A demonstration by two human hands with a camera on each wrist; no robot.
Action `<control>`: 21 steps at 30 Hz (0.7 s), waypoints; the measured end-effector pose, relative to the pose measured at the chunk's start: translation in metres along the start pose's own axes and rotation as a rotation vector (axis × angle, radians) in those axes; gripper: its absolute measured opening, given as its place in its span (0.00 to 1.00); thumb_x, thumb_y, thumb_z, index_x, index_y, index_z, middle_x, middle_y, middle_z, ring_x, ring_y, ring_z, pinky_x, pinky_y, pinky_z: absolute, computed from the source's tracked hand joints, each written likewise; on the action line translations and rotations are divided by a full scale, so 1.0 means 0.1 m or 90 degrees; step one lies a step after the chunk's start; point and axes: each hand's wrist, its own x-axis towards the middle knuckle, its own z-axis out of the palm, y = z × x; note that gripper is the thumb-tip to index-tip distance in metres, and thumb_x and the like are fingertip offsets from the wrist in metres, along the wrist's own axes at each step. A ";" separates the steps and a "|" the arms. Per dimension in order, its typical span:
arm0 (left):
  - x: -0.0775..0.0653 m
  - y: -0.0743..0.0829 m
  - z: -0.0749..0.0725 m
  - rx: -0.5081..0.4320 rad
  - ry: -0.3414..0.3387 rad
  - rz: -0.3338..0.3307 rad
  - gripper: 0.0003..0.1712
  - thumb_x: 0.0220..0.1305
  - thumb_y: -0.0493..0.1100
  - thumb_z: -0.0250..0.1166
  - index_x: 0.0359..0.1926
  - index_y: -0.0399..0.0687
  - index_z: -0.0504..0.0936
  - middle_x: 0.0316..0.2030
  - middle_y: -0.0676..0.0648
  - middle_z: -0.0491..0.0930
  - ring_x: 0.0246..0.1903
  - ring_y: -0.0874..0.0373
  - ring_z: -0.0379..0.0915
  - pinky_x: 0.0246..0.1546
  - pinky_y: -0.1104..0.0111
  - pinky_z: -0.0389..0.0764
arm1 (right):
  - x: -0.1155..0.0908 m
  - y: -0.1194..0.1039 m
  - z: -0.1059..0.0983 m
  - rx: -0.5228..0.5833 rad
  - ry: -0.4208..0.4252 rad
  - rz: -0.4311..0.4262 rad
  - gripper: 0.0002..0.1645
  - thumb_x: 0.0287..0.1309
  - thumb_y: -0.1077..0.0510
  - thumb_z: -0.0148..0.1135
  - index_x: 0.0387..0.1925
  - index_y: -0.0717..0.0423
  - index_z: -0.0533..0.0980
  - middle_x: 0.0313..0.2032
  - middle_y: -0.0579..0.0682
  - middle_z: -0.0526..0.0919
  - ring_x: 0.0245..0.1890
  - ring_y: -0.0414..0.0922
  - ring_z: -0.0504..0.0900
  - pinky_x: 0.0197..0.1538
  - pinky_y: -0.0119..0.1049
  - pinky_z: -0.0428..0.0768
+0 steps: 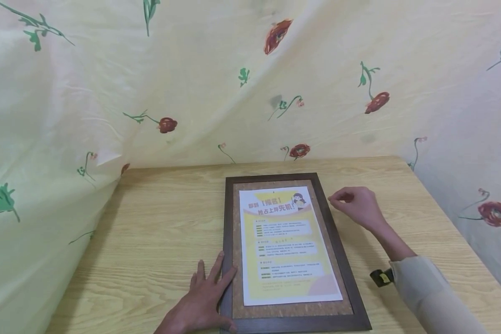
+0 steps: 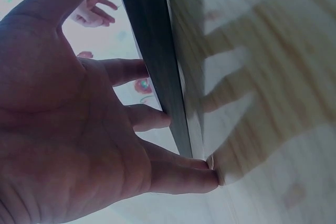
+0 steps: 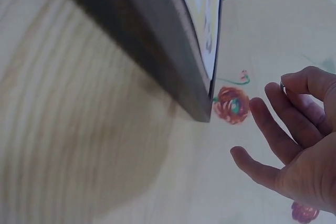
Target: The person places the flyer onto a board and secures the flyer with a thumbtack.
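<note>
A yellow-and-white printed poster (image 1: 284, 250) lies on a cork board (image 1: 292, 310) with a dark wood frame (image 1: 228, 222). A small dark dot marks the poster's top edge. My left hand (image 1: 202, 297) rests against the frame's lower left side, fingers spread. In the left wrist view, fingertips (image 2: 160, 119) touch the frame's side and others reach the tabletop. Right of the frame's upper part, my right hand (image 1: 356, 204) is raised. Its thumb and index finger pinch a tiny thumbtack-like piece (image 3: 282, 85), mostly hidden by the fingertips; the other fingers (image 3: 275, 135) are spread.
The board lies on a light wood-grain table (image 1: 158, 222). A cream cloth with red flowers (image 1: 200, 93) hangs behind the table and along both sides. A small black device (image 1: 382, 277) is worn at the right wrist, by a light sleeve (image 1: 426, 287).
</note>
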 end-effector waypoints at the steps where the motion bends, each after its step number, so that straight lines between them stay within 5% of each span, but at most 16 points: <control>1: 0.00 0.00 0.00 0.000 0.000 -0.001 0.73 0.28 0.71 0.80 0.75 0.49 0.60 0.75 0.32 0.42 0.62 0.10 0.33 0.56 0.24 0.51 | 0.02 -0.02 0.00 0.003 -0.004 0.005 0.03 0.55 0.64 0.71 0.32 0.61 0.86 0.32 0.55 0.88 0.34 0.54 0.86 0.36 0.43 0.81; 10: 0.00 0.01 -0.01 0.006 0.002 -0.002 0.73 0.28 0.71 0.80 0.75 0.50 0.60 0.75 0.33 0.42 0.62 0.10 0.33 0.56 0.24 0.51 | 0.16 -0.23 0.08 0.040 -0.024 0.005 0.05 0.56 0.66 0.70 0.35 0.63 0.86 0.33 0.56 0.87 0.34 0.51 0.85 0.33 0.32 0.79; 21: 0.01 0.01 -0.01 0.007 0.003 -0.003 0.73 0.27 0.71 0.80 0.75 0.50 0.61 0.75 0.32 0.43 0.62 0.10 0.34 0.56 0.24 0.52 | 0.31 -0.41 0.18 0.058 -0.044 -0.010 0.08 0.57 0.65 0.70 0.38 0.65 0.86 0.35 0.58 0.87 0.32 0.50 0.86 0.32 0.30 0.80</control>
